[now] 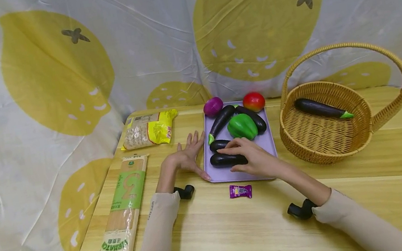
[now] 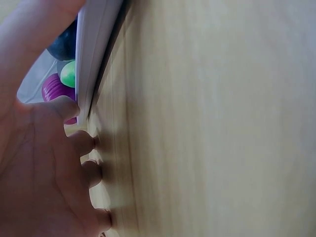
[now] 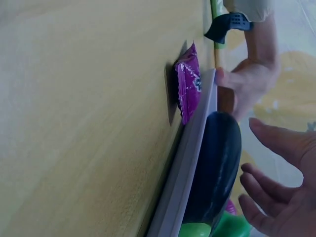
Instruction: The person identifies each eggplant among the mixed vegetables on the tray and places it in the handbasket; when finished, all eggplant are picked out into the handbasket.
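Just beneath the right grip (image 1: 254, 157) lies an eggplant (image 1: 226, 159).

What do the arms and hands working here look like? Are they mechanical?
No, they're human: the left grip and right grip are bare hands. Both arms wear plain beige sleeves that stop short of the hands; small dark lettering marks the left one. A black device sits at each wrist. No cables show.

Left fingers (image 1: 200, 141) splayed wide
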### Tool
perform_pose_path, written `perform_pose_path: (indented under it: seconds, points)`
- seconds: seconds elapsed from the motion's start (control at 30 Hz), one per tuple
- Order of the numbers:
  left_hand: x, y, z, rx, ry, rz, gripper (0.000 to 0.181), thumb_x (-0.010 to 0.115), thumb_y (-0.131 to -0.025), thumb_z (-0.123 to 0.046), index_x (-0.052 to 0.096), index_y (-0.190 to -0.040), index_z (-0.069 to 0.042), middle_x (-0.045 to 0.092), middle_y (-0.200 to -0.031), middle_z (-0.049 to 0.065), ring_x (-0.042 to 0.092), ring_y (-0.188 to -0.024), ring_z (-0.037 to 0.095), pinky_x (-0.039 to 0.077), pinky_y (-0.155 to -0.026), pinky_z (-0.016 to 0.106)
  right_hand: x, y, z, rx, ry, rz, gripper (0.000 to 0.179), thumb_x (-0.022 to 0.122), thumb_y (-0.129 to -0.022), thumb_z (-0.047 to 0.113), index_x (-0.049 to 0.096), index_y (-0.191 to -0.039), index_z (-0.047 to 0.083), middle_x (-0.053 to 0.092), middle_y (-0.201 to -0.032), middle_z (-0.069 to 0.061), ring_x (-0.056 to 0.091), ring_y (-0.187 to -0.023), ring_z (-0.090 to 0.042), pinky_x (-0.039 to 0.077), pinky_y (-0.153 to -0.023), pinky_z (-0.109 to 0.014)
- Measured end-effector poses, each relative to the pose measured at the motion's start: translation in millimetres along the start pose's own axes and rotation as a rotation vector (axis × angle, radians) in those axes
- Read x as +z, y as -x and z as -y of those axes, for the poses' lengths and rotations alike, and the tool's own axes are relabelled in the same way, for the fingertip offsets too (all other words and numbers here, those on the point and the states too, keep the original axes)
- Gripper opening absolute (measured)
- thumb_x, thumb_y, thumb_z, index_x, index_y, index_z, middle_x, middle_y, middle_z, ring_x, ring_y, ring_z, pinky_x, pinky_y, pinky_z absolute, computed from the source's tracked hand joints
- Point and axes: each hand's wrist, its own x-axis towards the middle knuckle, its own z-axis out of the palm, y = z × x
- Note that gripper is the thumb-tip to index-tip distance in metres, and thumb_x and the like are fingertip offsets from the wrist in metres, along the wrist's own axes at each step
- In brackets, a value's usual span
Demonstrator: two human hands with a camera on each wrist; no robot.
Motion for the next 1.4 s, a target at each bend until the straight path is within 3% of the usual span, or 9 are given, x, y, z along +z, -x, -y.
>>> perform_pose_path:
  seconds: [0.27, 0.57, 0.83, 1.07, 1.4]
  points:
    - [-0.1, -0.6, -0.8, -0.002, -0.004, 0.001, 0.154, 0.095, -0.066, -0.053, -0.02, -0.164, -0.022, -0.028, -0.17, 0.013, -0.027, -0.158, 0.032, -0.014, -0.127, 0.064, 1, -5.9, -9, 0.039, -0.005, 0.015, 0.053, 0.084, -0.086, 0.01, 0.07, -0.136, 0.014, 0.066, -0.129, -0.013, 0.057, -0.115, -0.03, 0.051, -0.094, -0.046]
    - [-0.8, 0.1, -1.2, -0.006, -0.002, 0.002, 0.154, 0.095, -0.066, -0.054, -0.019, -0.165, -0.022, -0.028, -0.171, 0.013, -0.027, -0.159, 0.032, -0.014, -0.127, 0.064, 3, -10.4, -11, 0.028, -0.003, 0.036, 0.049, 0.084, -0.085, 0.009, 0.072, -0.132, 0.014, 0.067, -0.127, -0.012, 0.058, -0.115, -0.031, 0.051, -0.097, -0.049]
    - [0.0, -0.2, -0.2, -0.004, -0.002, 0.003, 0.153, 0.094, -0.067, -0.054, -0.019, -0.165, -0.022, -0.027, -0.171, 0.013, -0.027, -0.159, 0.032, -0.014, -0.127, 0.064, 16, -12.8, -24, -0.044, 0.058, 0.014, 0.043, 0.082, -0.087, 0.009, 0.075, -0.129, 0.014, 0.066, -0.119, -0.009, 0.058, -0.107, -0.026, 0.053, -0.09, -0.043]
    - [0.6, -1.0, 0.2, -0.001, -0.001, -0.003, 0.154, 0.095, -0.066, -0.054, -0.019, -0.165, -0.022, -0.028, -0.171, 0.013, -0.027, -0.159, 0.032, -0.014, -0.127, 0.064, 12, -13.9, -14, 0.012, 0.129, 0.057, 0.042, 0.082, -0.087, 0.008, 0.075, -0.128, 0.016, 0.066, -0.118, -0.008, 0.057, -0.107, -0.025, 0.053, -0.09, -0.041]
    - [0.5, -0.9, 0.6, 0.004, -0.002, -0.003, 0.154, 0.094, -0.067, -0.054, -0.02, -0.164, -0.022, -0.028, -0.17, 0.014, -0.026, -0.159, 0.033, -0.013, -0.127, 0.066, 8, -14.2, -9, -0.008, 0.125, 0.083, 0.041, 0.076, -0.092, 0.004, 0.073, -0.131, 0.015, 0.066, -0.12, -0.009, 0.058, -0.109, -0.026, 0.054, -0.091, -0.042]
